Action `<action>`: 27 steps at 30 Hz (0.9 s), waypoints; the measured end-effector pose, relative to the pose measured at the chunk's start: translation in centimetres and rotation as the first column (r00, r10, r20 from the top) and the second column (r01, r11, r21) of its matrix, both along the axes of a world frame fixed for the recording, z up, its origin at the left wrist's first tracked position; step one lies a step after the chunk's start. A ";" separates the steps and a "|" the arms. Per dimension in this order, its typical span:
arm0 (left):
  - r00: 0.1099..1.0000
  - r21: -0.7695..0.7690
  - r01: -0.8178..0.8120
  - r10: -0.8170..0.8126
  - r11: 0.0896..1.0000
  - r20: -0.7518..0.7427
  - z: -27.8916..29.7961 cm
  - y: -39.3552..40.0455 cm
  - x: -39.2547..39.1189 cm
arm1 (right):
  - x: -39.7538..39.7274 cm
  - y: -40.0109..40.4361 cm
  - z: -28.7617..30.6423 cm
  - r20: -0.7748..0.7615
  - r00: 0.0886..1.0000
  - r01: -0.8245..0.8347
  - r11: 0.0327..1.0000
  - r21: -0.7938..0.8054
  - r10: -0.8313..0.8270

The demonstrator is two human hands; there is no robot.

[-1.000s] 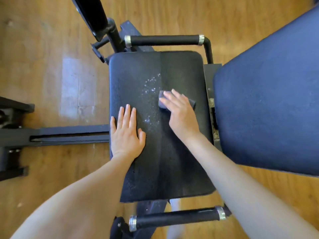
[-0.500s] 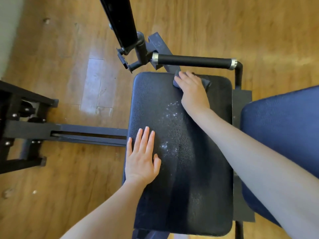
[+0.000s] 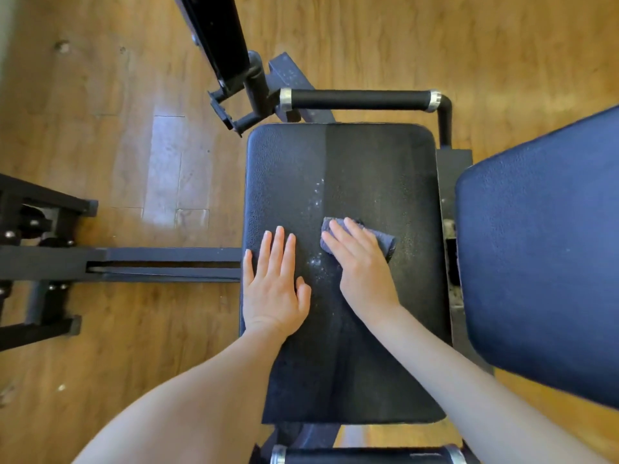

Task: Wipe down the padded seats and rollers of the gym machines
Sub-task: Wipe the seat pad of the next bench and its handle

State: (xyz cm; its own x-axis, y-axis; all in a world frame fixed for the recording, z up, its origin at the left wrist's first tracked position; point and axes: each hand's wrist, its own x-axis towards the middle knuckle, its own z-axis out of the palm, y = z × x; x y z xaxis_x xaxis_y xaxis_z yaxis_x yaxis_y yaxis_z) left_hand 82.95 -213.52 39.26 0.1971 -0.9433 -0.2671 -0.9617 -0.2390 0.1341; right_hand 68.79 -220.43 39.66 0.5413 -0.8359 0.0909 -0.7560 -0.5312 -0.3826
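Both hands on seat [image 3: 368, 169]; right hand [image 3: 363, 266] drew cloth [image 3: 385, 241] nearer.

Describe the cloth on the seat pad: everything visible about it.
The cloth is a small grey-blue rag, soft and towel-like, folded or bunched into a compact wad. It lies flat on the black textured seat pad, near the pad's middle. The right hand presses on it with straight fingers, covering most of it; only its far edge and its end toward the blue backrest pad show. White droplets or flecks speckle the pad just beside it. The left hand rests flat on the pad nearby, not touching the cloth.
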 end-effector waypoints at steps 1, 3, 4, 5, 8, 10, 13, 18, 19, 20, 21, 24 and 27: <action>1.000 0.014 0.000 0.000 1.000 -0.004 0.1 0.1 0.0 | -0.4 1.6 -0.1 -0.007 1.000 0.003 1.000 -0.008 -0.004; 1.000 0.028 -0.002 0.001 1.000 0.006 0.4 0.1 -0.2 | -1.0 4.8 -0.1 -0.012 1.000 0.017 1.000 -0.023 -0.017; 1.000 0.029 -0.002 0.001 1.000 0.010 0.6 0.1 -0.3 | -1.3 6.2 -0.1 -0.012 1.000 0.028 0.999 -0.021 -0.029; 1.000 0.028 -0.002 0.002 1.000 0.007 0.6 0.1 -0.3 | -1.5 7.6 -0.1 -0.013 0.999 0.042 0.999 -0.020 -0.043; 0.999 -0.024 -0.015 0.014 1.000 -0.032 0.5 0.2 -0.4 | -1.9 10.9 -0.2 0.002 0.996 0.090 0.996 -0.019 -0.090; 0.998 -0.066 -0.026 0.022 0.997 -0.064 0.4 0.4 -0.4 | -2.1 12.8 -0.2 0.014 0.993 0.114 0.993 -0.019 -0.114; 0.997 -0.093 -0.029 0.022 0.995 -0.075 0.1 0.5 -0.4 | -2.6 15.4 -0.2 0.040 0.991 0.130 0.991 -0.019 -0.129; 0.994 -0.148 -0.050 0.035 0.988 -0.100 -0.1 0.6 -0.4 | -3.8 20.3 0.0 0.016 0.994 0.106 0.994 -0.007 -0.106; 0.993 -0.159 -0.050 0.033 0.986 -0.109 -0.1 0.6 -0.3 | -4.1 21.1 0.0 0.005 0.995 0.099 0.995 0.005 -0.099; 0.992 -0.165 -0.048 0.027 0.985 -0.122 0.0 0.6 -0.3 | -4.3 21.9 0.0 -0.006 0.996 0.090 0.996 0.016 -0.089; 0.990 -0.170 -0.045 0.021 0.984 -0.143 0.1 0.6 -0.3 | -4.6 22.5 0.1 -0.018 0.997 0.076 0.997 0.027 -0.075; 0.972 -0.161 -0.082 0.043 0.983 -0.231 0.8 1.7 0.1 | -5.1 23.3 0.8 -0.035 0.999 0.043 0.996 0.080 -0.040; 0.952 -0.082 -0.211 0.186 0.974 -0.245 1.9 6.6 -0.1 | -5.0 22.6 1.9 -0.088 0.996 0.041 0.986 0.161 -0.027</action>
State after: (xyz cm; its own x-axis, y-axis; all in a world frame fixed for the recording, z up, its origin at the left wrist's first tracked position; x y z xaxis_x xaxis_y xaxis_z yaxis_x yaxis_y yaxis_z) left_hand 82.85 -206.88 41.20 0.3271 -0.9168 -0.2289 -0.8349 -0.3939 0.3844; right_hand 63.83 -197.80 41.60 0.5120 -0.8540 -0.0925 -0.8062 -0.4405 -0.3949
